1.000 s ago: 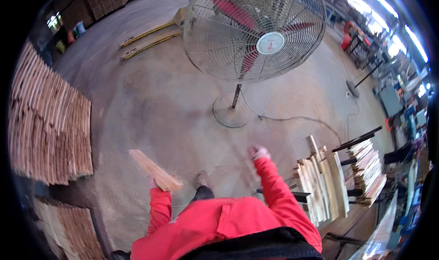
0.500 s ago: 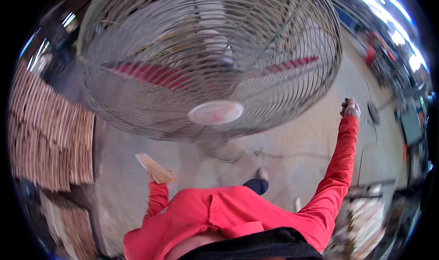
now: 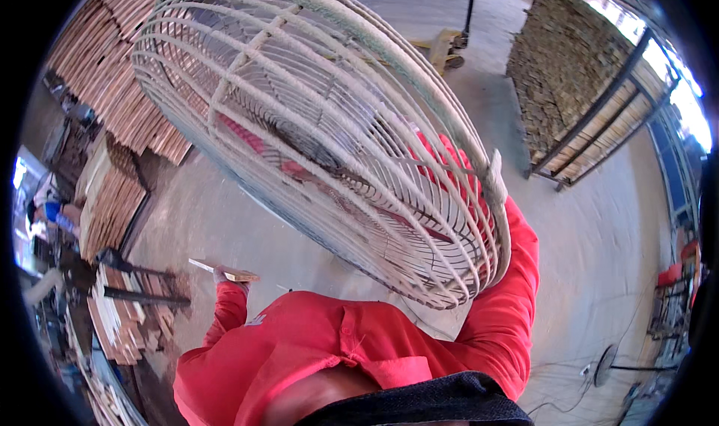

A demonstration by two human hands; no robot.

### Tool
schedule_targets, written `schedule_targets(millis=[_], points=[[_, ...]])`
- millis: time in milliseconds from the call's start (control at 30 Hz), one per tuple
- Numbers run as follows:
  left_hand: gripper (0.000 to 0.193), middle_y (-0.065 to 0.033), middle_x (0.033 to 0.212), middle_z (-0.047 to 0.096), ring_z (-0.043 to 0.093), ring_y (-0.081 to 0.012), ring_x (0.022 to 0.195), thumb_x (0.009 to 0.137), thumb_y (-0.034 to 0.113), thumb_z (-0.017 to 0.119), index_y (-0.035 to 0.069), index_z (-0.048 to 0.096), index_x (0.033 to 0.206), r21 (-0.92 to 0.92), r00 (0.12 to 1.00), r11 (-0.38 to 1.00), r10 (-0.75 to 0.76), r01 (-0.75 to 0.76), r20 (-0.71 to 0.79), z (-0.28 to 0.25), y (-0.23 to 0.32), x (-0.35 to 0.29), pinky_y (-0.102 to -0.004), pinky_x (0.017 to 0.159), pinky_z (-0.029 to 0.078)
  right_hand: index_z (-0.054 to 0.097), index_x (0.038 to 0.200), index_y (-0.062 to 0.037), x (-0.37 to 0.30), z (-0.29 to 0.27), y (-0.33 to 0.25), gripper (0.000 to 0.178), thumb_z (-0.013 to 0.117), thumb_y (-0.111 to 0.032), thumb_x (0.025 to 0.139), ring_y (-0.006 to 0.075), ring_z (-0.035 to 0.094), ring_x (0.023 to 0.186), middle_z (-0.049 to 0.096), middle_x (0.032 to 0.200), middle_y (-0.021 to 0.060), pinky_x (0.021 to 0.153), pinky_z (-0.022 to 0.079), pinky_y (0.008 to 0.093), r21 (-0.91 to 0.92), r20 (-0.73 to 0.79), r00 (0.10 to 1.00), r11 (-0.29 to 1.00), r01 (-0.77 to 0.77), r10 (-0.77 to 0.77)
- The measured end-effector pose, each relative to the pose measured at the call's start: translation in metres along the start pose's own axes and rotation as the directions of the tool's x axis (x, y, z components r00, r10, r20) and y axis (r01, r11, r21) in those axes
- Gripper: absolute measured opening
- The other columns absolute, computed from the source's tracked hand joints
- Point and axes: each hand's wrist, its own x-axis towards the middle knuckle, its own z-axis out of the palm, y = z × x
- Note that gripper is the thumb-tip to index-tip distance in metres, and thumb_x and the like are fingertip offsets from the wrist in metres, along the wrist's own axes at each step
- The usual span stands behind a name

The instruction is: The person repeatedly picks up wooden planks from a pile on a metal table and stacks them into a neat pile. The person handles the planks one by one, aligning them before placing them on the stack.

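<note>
Wooden board (image 3: 241, 275) gripped in the left fingers (image 3: 221, 274).
A caged fan (image 3: 314, 145) obscures the right fingers, whose state cannot be told; stacked planks (image 3: 123, 67) stand beyond the left fingers, timber (image 3: 569, 81) beyond the right.

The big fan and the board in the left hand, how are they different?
The fan is huge in this view, while the board looks small.
The fan has a rounded cage of curved wires, but the board is a straight, solid piece.
The fan has pinkish-red blades inside its greyish cage, whereas the board is pale, tan wood.
Both are close to the person, whose left hand holds the board.
</note>
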Motion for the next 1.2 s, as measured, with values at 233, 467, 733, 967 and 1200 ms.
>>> schedule_targets(millis=[233, 467, 733, 967, 1200], points=[[0.061, -0.0256, 0.090, 0.055, 0.057, -0.0483, 0.077, 0.087, 0.052, 0.045, -0.001, 0.036, 0.115, -0.181, 0.965, 0.983, -0.019, -0.030, -0.262, -0.068, -0.017, -0.004, -0.0684, 0.077, 0.049, 0.063, 0.101, -0.0097, 0.033, 0.058, -0.042, 0.029, 0.052, -0.036, 0.094, 0.0171, 0.053, 0.066, 0.061, 0.080, 0.0050, 0.057, 0.045, 0.0332, -0.041, 0.117, 0.988, 0.993, 0.108, -0.103], [0.042, -0.0150, 0.092, 0.053, 0.055, -0.0306, 0.082, 0.086, 0.044, 0.055, 0.006, 0.047, 0.104, -0.235, 0.947, 0.965, -0.179, 0.117, -0.266, 0.012, -0.021, -0.060, -0.0518, 0.072, 0.050, 0.062, 0.104, -0.0089, 0.044, 0.151, -0.140, 0.031, 0.052, -0.036, 0.094, 0.0184, 0.054, 0.071, 0.062, 0.085, 0.0063, 0.062, 0.045, 0.0340, -0.061, 0.306, 0.901, 0.938, 0.340, -0.307], [0.057, -0.0196, 0.103, 0.053, 0.055, -0.0397, 0.091, 0.080, 0.044, 0.058, 0.003, 0.047, 0.118, -0.055, 0.937, 0.998, -0.001, -0.019, -0.349, -0.047, -0.030, -0.041, -0.0614, 0.073, 0.045, 0.062, 0.107, -0.0079, -0.039, 0.284, -0.181, 0.033, 0.053, -0.037, 0.094, 0.0200, 0.056, 0.077, 0.063, 0.090, 0.0079, 0.066, 0.046, 0.0349, -0.039, 0.533, 0.742, 0.864, 0.502, -0.407], [0.057, -0.0195, 0.106, 0.054, 0.055, -0.0381, 0.093, 0.079, 0.039, 0.058, 0.004, 0.046, 0.122, -0.310, 0.944, 0.950, -0.138, 0.041, -0.299, -0.122, 0.014, -0.017, -0.0567, 0.077, 0.047, 0.062, 0.109, -0.0070, -0.190, 0.413, -0.192, 0.035, 0.053, -0.037, 0.094, 0.0213, 0.057, 0.082, 0.063, 0.094, 0.0093, 0.071, 0.046, 0.0356, -0.008, 0.695, 0.573, 0.792, 0.610, -0.434], [0.075, -0.0279, 0.126, 0.045, 0.049, -0.0469, 0.109, 0.080, 0.042, 0.056, -0.001, 0.031, 0.136, -0.579, 0.945, 0.809, -0.259, 0.099, -0.200, -0.216, 0.120, 0.044, -0.0669, 0.090, 0.041, 0.061, 0.112, -0.0062, -0.422, 0.589, -0.186, 0.037, 0.053, -0.037, 0.094, 0.0227, 0.058, 0.088, 0.064, 0.098, 0.0107, 0.075, 0.046, 0.0364, 0.004, 0.872, 0.330, 0.678, 0.735, -0.362]])
